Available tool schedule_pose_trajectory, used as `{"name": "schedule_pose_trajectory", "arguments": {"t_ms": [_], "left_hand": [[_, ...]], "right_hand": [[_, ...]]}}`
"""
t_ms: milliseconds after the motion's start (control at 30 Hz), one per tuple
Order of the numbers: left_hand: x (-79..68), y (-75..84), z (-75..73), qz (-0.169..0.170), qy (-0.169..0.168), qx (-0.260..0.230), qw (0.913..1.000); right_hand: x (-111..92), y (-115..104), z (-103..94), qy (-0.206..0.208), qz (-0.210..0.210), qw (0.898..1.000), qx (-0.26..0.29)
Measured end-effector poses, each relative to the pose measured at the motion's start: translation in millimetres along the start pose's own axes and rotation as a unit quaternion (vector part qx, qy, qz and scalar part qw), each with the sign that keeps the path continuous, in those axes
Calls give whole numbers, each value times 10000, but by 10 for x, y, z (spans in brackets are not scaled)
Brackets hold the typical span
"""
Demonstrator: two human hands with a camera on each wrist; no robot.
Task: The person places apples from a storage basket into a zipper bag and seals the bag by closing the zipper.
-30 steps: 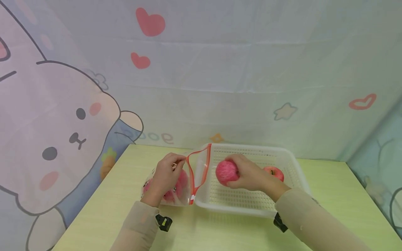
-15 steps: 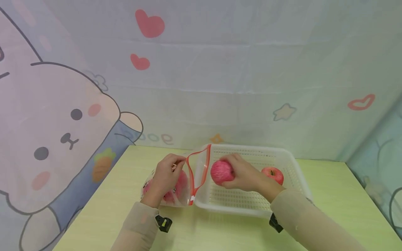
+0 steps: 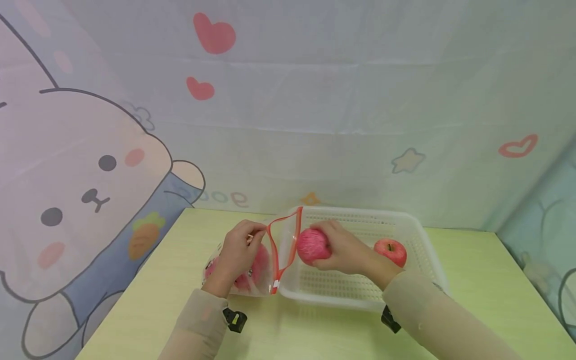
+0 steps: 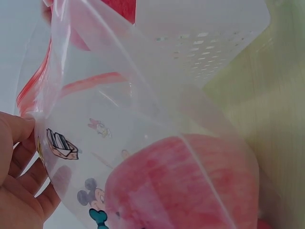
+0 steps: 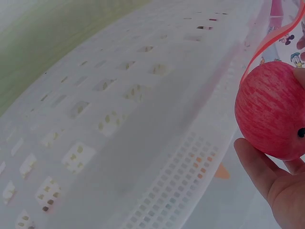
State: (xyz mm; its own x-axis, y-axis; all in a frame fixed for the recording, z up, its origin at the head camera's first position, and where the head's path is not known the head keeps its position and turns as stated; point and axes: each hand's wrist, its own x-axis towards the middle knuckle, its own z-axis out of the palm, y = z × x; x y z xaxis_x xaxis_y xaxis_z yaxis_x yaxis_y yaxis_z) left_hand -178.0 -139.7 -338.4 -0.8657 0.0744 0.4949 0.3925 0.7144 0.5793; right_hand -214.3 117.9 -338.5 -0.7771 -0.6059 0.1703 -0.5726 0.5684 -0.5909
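My right hand grips a pinkish-red apple above the left part of a white perforated basket. This apple is right beside the mouth of a clear zip bag with a red zip edge. Thumb and fingers of my left hand pinch the bag's rim, and the mouth gapes toward the basket. Through the printed plastic, the left wrist view shows a large red apple inside the bag. Another red apple lies in the basket, behind my right forearm.
Bag and basket stand side by side on a pale yellow-green table. A printed cloth backdrop hangs behind the table's far edge. A small black device is worn at my left wrist, and another at my right.
My right hand has carried its apple leftward across the basket to the bag's mouth. The left hand and the bag have stayed in place.
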Motion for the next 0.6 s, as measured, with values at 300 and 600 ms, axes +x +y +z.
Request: {"name": "schedule_pose_trajectory", "arguments": {"t_ms": [300, 600], "left_hand": [[5, -14, 17, -49, -9, 3, 10000], [2, -9, 15, -94, -26, 32, 9999]], "right_hand": [[66, -40, 66, 89, -236, 9997, 58], [110, -112, 125, 60, -139, 9998, 129]]}}
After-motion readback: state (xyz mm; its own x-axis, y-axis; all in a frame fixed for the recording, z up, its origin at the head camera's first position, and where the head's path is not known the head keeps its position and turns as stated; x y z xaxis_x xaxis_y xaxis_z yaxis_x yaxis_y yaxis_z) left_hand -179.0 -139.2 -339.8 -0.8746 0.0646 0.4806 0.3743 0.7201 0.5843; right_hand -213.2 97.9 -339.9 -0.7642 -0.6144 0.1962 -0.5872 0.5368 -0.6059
